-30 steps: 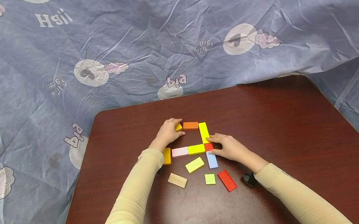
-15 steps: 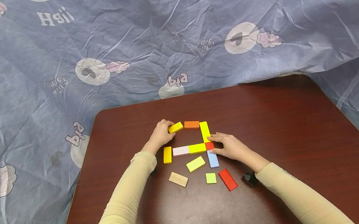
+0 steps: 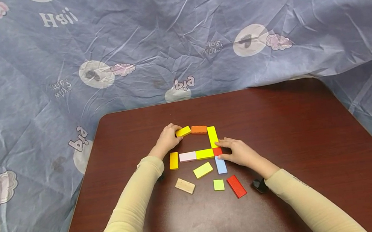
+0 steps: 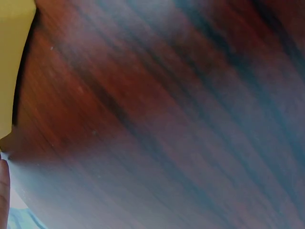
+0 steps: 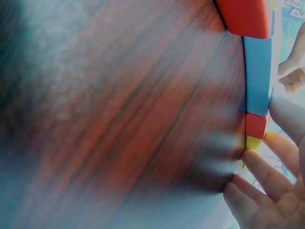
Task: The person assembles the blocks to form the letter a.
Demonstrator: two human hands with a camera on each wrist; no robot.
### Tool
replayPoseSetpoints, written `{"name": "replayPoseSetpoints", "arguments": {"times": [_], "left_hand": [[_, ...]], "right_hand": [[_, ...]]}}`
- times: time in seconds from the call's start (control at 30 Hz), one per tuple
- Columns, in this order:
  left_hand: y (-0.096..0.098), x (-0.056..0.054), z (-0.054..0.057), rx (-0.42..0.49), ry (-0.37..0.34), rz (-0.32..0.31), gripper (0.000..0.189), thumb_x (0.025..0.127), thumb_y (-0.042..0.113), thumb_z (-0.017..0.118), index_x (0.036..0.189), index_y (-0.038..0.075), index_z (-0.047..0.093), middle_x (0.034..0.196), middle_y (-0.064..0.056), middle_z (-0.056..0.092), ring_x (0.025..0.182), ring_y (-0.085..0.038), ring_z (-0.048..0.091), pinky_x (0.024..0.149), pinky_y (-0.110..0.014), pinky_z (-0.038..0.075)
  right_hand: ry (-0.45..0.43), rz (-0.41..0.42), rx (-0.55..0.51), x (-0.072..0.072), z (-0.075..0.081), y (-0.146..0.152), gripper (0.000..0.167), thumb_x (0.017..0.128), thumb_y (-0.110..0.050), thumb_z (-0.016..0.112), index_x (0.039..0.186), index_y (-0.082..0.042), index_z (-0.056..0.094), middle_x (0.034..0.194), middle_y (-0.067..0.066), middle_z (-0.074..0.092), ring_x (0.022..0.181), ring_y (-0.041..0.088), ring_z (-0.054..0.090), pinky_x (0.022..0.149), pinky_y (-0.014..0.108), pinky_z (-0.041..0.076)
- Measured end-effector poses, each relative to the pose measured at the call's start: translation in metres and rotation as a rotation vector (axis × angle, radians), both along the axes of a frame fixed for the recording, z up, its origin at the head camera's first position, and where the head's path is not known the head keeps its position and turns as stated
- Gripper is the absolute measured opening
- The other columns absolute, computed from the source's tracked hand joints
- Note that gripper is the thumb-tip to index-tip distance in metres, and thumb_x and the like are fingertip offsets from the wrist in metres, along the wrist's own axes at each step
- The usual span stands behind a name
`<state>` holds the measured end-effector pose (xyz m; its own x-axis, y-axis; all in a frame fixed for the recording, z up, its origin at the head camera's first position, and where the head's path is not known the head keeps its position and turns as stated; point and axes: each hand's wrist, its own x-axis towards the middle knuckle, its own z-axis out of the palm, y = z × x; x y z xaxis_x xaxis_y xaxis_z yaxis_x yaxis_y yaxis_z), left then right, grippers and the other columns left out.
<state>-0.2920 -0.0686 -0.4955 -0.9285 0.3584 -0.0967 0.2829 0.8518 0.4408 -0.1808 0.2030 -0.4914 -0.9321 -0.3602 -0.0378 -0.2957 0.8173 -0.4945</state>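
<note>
In the head view, my left hand (image 3: 168, 137) pinches the left end of a yellow block (image 3: 183, 131) between thumb and fingers. That block lies slightly tilted beside an orange block (image 3: 199, 129). My right hand (image 3: 239, 151) has its fingers loosely extended, with fingertips touching a long yellow block (image 3: 212, 136) and the thumb by a small red block (image 3: 217, 151) and a light blue block (image 3: 221, 165). A pink block (image 3: 187, 156) and another yellow block (image 3: 204, 154) continue the row leftward. In the right wrist view, fingers reach along the blue block (image 5: 259, 76).
An amber block (image 3: 174, 161) stands left of the pink one. Nearer lie a pale yellow block (image 3: 203, 170), a plain wood block (image 3: 185, 186), a green square (image 3: 218, 185) and a red block (image 3: 236, 186). A blue-grey printed cloth (image 3: 152, 51) hangs behind the brown table (image 3: 275, 121).
My left hand has drawn back to the left, uncovering most of the yellow block and the amber block. The right hand stays at the red corner.
</note>
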Motion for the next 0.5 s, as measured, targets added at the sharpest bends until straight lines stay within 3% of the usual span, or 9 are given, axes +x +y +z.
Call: {"name": "replayPoseSetpoints", "arguments": {"times": [0.27, 0.5], "left_hand": [[-0.001, 0.000, -0.002, 0.010, -0.003, 0.006, 0.051, 0.091, 0.021, 0.072, 0.138, 0.008, 0.056, 0.131, -0.012, 0.057, 0.117, -0.027, 0.054, 0.107, -0.038, 0.043], [-0.012, 0.006, 0.001, 0.088, 0.002, 0.065, 0.072, 0.090, 0.024, 0.073, 0.150, 0.005, 0.037, 0.140, -0.015, 0.051, 0.132, -0.031, 0.044, 0.112, -0.042, 0.040]], "right_hand": [[-0.001, 0.000, 0.001, -0.001, -0.001, 0.001, 0.056, 0.087, -0.031, 0.075, 0.136, -0.009, 0.060, 0.141, 0.020, 0.056, 0.136, 0.039, 0.047, 0.108, 0.055, 0.041], [0.008, 0.001, 0.004, -0.001, 0.000, 0.000, 0.055, 0.088, -0.031, 0.075, 0.136, -0.008, 0.060, 0.140, 0.021, 0.056, 0.135, 0.040, 0.047, 0.107, 0.055, 0.041]]}}
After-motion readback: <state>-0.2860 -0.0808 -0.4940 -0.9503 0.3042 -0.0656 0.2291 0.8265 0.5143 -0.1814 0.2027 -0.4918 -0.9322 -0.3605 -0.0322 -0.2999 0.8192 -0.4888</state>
